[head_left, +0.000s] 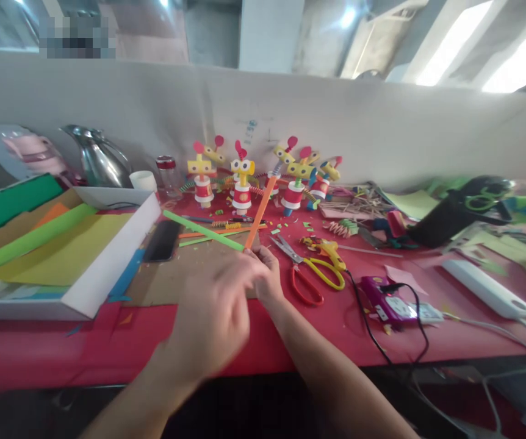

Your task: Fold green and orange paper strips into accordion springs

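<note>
My left hand (212, 317) is raised over the table's front edge, blurred, fingers curled toward the joined ends of two paper strips. My right hand (267, 274) pinches those ends where they meet. A green paper strip (201, 230) runs up and left from the pinch. An orange paper strip (261, 213) runs up and slightly right toward the paper figures. Both strips form a V above a brown cardboard sheet (166, 280) on the red table (336, 317).
Several paper-cup figures (242, 183) stand at the back by the white partition. Red and yellow scissors (309, 271) lie right of my hands. A black phone (162, 241) rests by a white box of coloured paper (61, 256). A purple glue gun (384, 299) with cables lies further right.
</note>
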Motion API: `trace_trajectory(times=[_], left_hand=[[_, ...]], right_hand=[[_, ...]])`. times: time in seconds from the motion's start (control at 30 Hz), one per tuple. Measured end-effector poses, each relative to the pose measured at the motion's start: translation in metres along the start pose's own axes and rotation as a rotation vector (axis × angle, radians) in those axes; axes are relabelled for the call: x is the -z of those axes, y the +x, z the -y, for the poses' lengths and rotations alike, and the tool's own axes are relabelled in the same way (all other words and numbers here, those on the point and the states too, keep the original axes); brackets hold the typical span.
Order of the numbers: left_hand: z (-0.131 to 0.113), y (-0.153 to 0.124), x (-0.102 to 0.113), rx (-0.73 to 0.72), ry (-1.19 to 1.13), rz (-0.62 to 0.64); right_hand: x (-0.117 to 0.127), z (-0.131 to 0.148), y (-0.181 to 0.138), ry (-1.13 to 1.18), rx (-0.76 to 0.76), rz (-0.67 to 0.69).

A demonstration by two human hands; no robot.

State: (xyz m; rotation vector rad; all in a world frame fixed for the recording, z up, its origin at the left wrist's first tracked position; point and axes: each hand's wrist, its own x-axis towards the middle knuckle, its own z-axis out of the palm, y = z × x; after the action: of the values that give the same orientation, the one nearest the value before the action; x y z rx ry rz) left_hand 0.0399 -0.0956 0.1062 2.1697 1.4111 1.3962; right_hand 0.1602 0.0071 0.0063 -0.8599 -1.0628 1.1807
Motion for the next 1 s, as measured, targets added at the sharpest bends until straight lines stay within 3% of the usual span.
trace_trajectory(times=[0.13, 0.2, 0.27, 0.37, 0.47, 0.7, 1.0], left_hand=[[0.061, 0.032, -0.031, 0.520, -0.143, 0.094], [0.086, 0.039, -0.047, 0.735, -0.428, 0.081], [0.100, 0.039, -0.059, 0.854, -0.780, 0.099], [0.108, 0.032, -0.066, 0.899, -1.116, 0.045], [0.113, 0.026, -0.067, 0.948, -1.226, -0.025], [0.120, 0.024, -0.067, 0.986, -1.278, -0.046], [0.118, 0.026, -0.067, 0.978, -1.237, -0.017]], right_hand=[[-0.002, 0.000, 0.000, 0.063, -0.029, 0.009], [-0.003, 0.000, 0.000, 0.088, -0.038, 0.038], [-0.004, 0.001, 0.000, 0.096, -0.042, 0.062], [-0.004, 0.004, -0.001, 0.097, -0.066, 0.075], [-0.004, 0.008, -0.002, 0.068, -0.078, 0.118], [-0.005, 0.006, -0.003, 0.004, -0.070, 0.166], [0.003, -0.005, 0.002, -0.276, 0.086, 0.180]])
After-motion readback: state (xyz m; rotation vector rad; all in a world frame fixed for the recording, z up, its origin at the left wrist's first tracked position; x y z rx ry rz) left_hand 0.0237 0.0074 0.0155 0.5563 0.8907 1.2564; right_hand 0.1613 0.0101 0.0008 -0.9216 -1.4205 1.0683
